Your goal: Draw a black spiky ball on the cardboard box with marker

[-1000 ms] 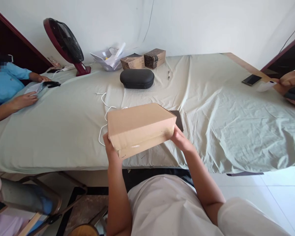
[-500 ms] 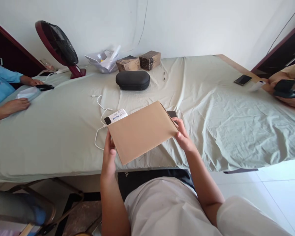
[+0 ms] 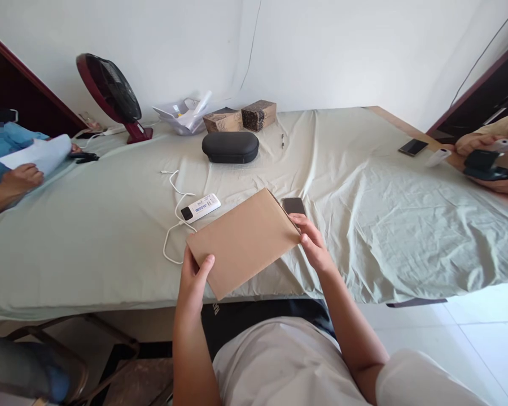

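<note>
A plain brown cardboard box (image 3: 243, 239) rests over the near edge of the table, its broad face turned up. My left hand (image 3: 195, 279) grips its near left corner, thumb on top. My right hand (image 3: 313, 245) holds its right end with curled fingers. Just behind the box lie a dark phone (image 3: 293, 205) and a white power bank (image 3: 200, 207) with a white cable (image 3: 173, 225) looping to the left.
The pale green sheet (image 3: 385, 214) covers the table. At the back stand a black oval case (image 3: 230, 147), two small patterned boxes (image 3: 241, 117), a white bag (image 3: 182, 115) and a red fan (image 3: 112, 93). A person at left holds paper (image 3: 36, 155); another's hands at right hold a dark device (image 3: 485, 165).
The box has been tipped from showing its side to lying flat and lower on the table edge. The power bank and phone behind it came into view. The person at left lifted a paper.
</note>
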A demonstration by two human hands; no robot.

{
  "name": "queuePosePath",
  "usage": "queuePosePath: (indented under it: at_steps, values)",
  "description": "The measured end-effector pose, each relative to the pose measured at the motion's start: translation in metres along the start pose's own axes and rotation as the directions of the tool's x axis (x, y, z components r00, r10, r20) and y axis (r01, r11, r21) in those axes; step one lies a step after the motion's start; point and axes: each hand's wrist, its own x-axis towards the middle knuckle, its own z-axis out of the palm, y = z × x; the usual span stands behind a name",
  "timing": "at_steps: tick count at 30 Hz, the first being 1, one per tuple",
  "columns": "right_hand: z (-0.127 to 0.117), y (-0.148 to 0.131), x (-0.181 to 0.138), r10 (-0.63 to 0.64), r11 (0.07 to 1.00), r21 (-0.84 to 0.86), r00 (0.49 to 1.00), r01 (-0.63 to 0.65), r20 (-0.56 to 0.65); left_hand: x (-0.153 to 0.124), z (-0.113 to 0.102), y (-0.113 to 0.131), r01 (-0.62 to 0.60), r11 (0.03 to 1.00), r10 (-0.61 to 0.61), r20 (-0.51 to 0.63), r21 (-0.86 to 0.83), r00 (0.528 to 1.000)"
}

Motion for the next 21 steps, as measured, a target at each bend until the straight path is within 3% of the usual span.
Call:
queuePosePath:
  at_steps: [2, 5, 9, 15, 17, 21]
  values:
    - [0.001, -0.002, 0.0, -0.058, 0.994, -0.1, 0.996, 0.052, -0.062, -0.001, 0.0, 0.001, 0.019, 1.0, -0.019, -0.006, 0.01, 1.0]
    - [0.003, -0.007, 0.001, -0.097, 0.974, -0.214, 0.988, 0.07, -0.119, 0.0, 0.0, 0.001, -0.093, 0.992, 0.091, 0.027, 0.081, 0.995]
    - [0.006, -0.013, 0.004, 0.012, 0.995, -0.094, 0.99, -0.025, -0.142, 0.003, 0.001, 0.0, -0.275, 0.953, 0.266, 0.083, 0.127, 0.96]
    - [0.007, -0.015, 0.015, 0.035, 0.998, -0.055, 0.994, -0.041, -0.099, 0.005, -0.003, -0.001, -0.299, 0.954, 0.287, 0.216, 0.023, 0.933]
    - [0.008, -0.015, 0.016, 0.055, 0.998, -0.026, 0.994, -0.057, -0.09, 0.006, -0.001, -0.004, -0.336, 0.942, 0.33, 0.188, -0.002, 0.925]
    - [0.013, -0.007, 0.013, 0.056, 0.997, 0.065, 0.996, -0.052, -0.066, 0.011, 0.004, -0.014, -0.485, 0.874, 0.485, -0.018, 0.019, 0.874]
